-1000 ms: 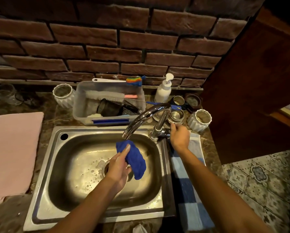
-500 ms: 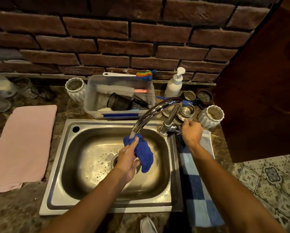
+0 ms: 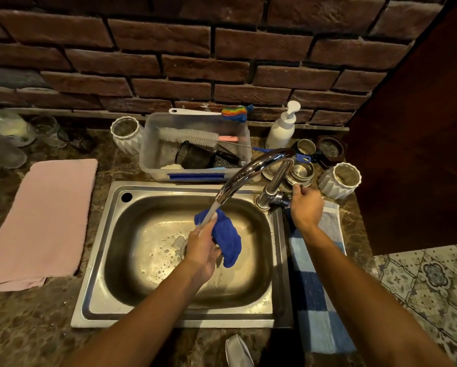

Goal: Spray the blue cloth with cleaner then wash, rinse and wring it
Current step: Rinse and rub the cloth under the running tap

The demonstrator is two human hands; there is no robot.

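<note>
Over the middle of the steel sink (image 3: 108, 260), the left hand (image 3: 202, 247) held the blue cloth (image 3: 228, 238) bunched up, grip closed around it with the fingers wrapped and one fingertip up at the top edge. The cloth hung just to the hand's 3 o'clock, above the drain, and a stream of water (image 3: 211, 212) ran down from the tap (image 3: 251, 172) spout right onto its upper end. Soap bubbles dotted the sink floor at about 9 o'clock from the cloth.

At the cloth's 2 o'clock, the right hand (image 3: 306, 207) was at the tap's base, fingers curled on the tap handle (image 3: 281, 199), a narrow grip on the metal. Under that wrist lay a blue checked towel (image 3: 317, 295), running down the counter (image 3: 29, 327) along the sink's right rim.

Behind the sink, at 12 o'clock, sat a clear tub (image 3: 153, 160) with a bottle brush (image 3: 189, 136) across it, and a white pump bottle (image 3: 281, 128) stood to the tub's 3 o'clock. Far out at 9 o'clock from the sink, a pink towel (image 3: 42, 221) lay flat on the counter. A white ribbed cup (image 3: 339, 181) stood just past the right hand, at its 1 o'clock.
</note>
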